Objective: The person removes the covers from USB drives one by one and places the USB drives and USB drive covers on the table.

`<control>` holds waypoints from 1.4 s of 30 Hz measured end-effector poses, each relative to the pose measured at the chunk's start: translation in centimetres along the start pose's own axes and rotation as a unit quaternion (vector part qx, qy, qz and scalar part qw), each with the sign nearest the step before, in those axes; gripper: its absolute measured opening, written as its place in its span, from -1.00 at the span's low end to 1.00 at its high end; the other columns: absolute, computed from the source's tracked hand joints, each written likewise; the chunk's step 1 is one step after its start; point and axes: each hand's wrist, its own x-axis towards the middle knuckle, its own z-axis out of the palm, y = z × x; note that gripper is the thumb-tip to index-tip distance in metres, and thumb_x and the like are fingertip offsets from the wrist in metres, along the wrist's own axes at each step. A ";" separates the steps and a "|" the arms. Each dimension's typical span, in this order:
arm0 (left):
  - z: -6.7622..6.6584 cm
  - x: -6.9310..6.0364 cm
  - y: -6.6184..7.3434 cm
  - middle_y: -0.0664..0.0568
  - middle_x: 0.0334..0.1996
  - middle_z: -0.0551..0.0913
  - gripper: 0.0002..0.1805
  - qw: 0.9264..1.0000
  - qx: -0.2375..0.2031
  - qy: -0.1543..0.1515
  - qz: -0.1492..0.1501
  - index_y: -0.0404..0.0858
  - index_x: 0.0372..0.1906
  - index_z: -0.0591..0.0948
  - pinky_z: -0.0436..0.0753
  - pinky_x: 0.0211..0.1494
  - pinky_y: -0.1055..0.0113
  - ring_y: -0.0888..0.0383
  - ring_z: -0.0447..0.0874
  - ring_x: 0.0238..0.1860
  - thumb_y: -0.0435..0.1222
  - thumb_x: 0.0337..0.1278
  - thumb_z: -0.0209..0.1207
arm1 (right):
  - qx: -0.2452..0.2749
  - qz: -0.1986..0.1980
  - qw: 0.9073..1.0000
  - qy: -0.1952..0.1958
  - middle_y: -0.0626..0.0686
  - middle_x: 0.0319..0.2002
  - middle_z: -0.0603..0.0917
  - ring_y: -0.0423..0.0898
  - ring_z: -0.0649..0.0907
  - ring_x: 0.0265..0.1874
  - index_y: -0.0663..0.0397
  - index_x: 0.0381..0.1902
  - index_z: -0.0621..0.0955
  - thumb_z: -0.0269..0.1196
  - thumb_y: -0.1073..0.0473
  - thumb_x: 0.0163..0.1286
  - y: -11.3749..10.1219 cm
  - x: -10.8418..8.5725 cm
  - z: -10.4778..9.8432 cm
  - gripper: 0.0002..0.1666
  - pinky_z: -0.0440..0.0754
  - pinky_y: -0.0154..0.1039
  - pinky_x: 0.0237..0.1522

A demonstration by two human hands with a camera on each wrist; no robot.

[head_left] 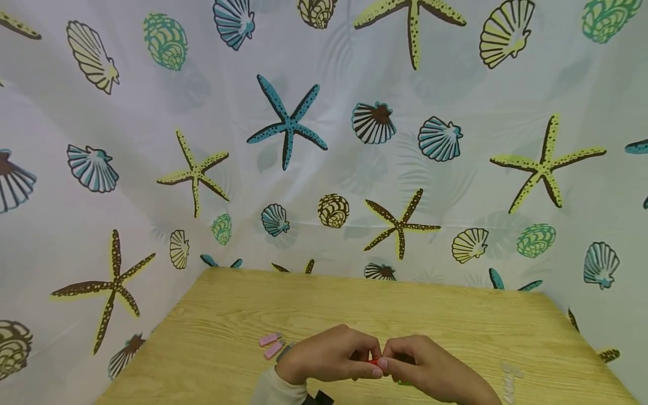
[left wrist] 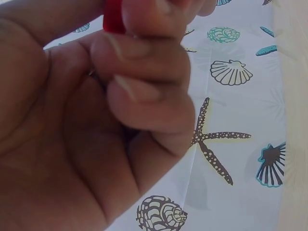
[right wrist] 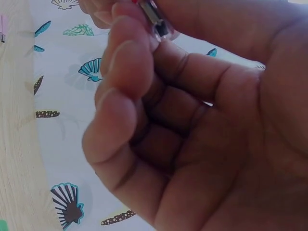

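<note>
1. Head view. Left hand (head_left: pixel 331 355) and right hand (head_left: pixel 430 365), brought together above the wooden counter (head_left: pixel 405 309). Between the fingertips, a small red stick (head_left: pixel 374 361) is held; the fingers of both hands are curled and pinched on it, thumbs nearest the camera. Beyond the left hand, two pink sticks (head_left: pixel 274 350) are laid close together, with a dark stick (head_left: pixel 285 352) partly hidden beside them. A green piece (head_left: pixel 403 383) is mostly covered by the right hand; clear pieces (head_left: pixel 509 382) are placed to the right. Behind, a shell-and-starfish cloth (head_left: pixel 334 169) is hung. Step in hand, as judged: the red stick is being worked at its end by both hands. For the next move, a firm pinch on each side and a straight, even push or pull seem to be called for; which of the two cannot be told.

2. Left wrist view. The red stick is shown at the top edge, clamped by the left fingers; the remaining fingers are folded toward the palm, a detail concealed in the head view.

3. Right wrist view. A metal end (right wrist: pixel 153 17), apparently the red stick's, is disclosed between the right thumb and fingers, with a clear tip (right wrist: pixel 162 32); neither is made out in the other views.
</note>
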 end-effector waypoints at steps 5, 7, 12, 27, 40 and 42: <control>0.0 -0.1 0.0 0.22 -0.65 0.42 -0.86 1.000 -0.009 -0.001 0.008 -0.14 -0.27 0.59 0.41 -0.53 0.56 0.47 0.30 -0.67 -0.19 0.37 0.10 | 0.006 -0.007 1.000 -0.004 -0.07 -0.52 0.43 -0.34 0.44 -0.51 0.23 -0.32 0.55 -0.01 0.22 0.54 0.0 -0.1 0.0 -0.73 0.50 -0.32 -0.45; 0.0 -0.1 0.0 0.23 -0.65 0.41 -0.86 1.000 -0.012 0.000 0.009 -0.13 -0.28 0.59 0.41 -0.53 0.56 0.47 0.29 -0.66 -0.18 0.37 0.10 | 0.005 -0.011 1.000 -0.005 -0.04 -0.52 0.44 -0.34 0.45 -0.51 0.22 -0.32 0.55 -0.01 0.22 0.54 0.0 -0.1 0.0 -0.74 0.51 -0.32 -0.44; 0.0 -0.1 0.1 0.23 -0.65 0.40 -0.86 1.000 -0.014 0.000 0.013 -0.12 -0.28 0.58 0.40 -0.52 0.56 0.46 0.29 -0.66 -0.17 0.37 0.09 | 0.007 -0.018 1.000 -0.006 -0.01 -0.53 0.43 -0.35 0.45 -0.51 0.23 -0.33 0.55 0.01 0.23 0.53 0.0 -0.2 0.0 -0.74 0.51 -0.32 -0.45; 0.0 -0.4 0.0 0.20 -0.63 0.40 -0.87 0.999 -0.034 -0.003 0.021 -0.14 -0.26 0.57 0.40 -0.50 0.56 0.45 0.29 -0.65 -0.19 0.37 0.08 | 0.008 -0.023 1.000 -0.004 -0.01 -0.54 0.41 -0.34 0.44 -0.52 0.23 -0.33 0.56 0.01 0.24 0.53 -0.1 -0.1 0.2 -0.75 0.49 -0.30 -0.46; -0.2 -0.4 0.1 0.19 -0.63 0.41 -0.87 0.998 -0.050 -0.010 0.026 -0.16 -0.26 0.57 0.40 -0.51 0.55 0.44 0.29 -0.65 -0.20 0.37 0.08 | 0.001 -0.014 1.000 -0.010 -0.18 -0.54 0.35 -0.34 0.39 -0.56 0.20 -0.37 0.54 0.02 0.18 0.53 -0.3 0.1 0.2 -0.72 0.44 -0.33 -0.48; -0.2 -0.4 0.2 0.19 -0.63 0.42 -0.87 0.998 -0.052 -0.013 0.025 -0.16 -0.25 0.57 0.41 -0.50 0.55 0.44 0.30 -0.64 -0.20 0.37 0.08 | 0.002 -0.012 1.000 -0.012 -0.19 -0.55 0.34 -0.35 0.37 -0.57 0.20 -0.38 0.53 0.02 0.18 0.53 -0.3 0.1 0.2 -0.71 0.43 -0.32 -0.49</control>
